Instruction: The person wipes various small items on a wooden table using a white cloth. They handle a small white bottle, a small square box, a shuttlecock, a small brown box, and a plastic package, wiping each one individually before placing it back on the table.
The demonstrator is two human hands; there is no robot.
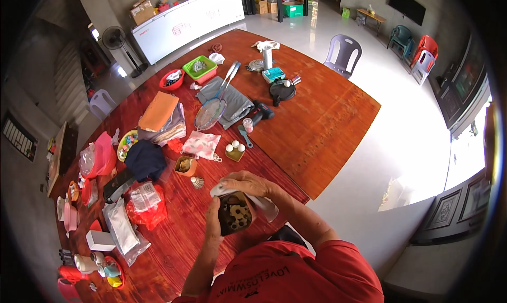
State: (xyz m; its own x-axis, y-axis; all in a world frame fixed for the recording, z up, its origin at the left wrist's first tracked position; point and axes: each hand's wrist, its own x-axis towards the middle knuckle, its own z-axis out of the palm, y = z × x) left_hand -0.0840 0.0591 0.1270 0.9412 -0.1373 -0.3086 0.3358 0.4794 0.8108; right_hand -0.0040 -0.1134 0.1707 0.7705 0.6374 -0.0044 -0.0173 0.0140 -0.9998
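Observation:
Close to my body I hold a small squarish container [226, 230] with dark inner walls and several brownish ring- and gear-shaped pieces [240, 214] in it. My left hand [213, 222] is closed around its left side. Over the far rim, my right hand [247, 183] grips a white cloth [265, 207], which hangs down the container's right side. Just beyond lie a shuttlecock [197, 182] and an orange box [191, 171] with brownish contents. Farther on are a small tray [235, 157] holding three white balls, a pink patterned pouch [202, 145] and a teal-handled tool [245, 135].
Badminton rackets [211, 113], a grey folded bag [235, 105] and a power drill [260, 113] lie mid-table. A red plastic bag [149, 217], a dark blue cloth [146, 160] and packets crowd the left. The wooden table [327, 123] extends right, near a grey chair [343, 55].

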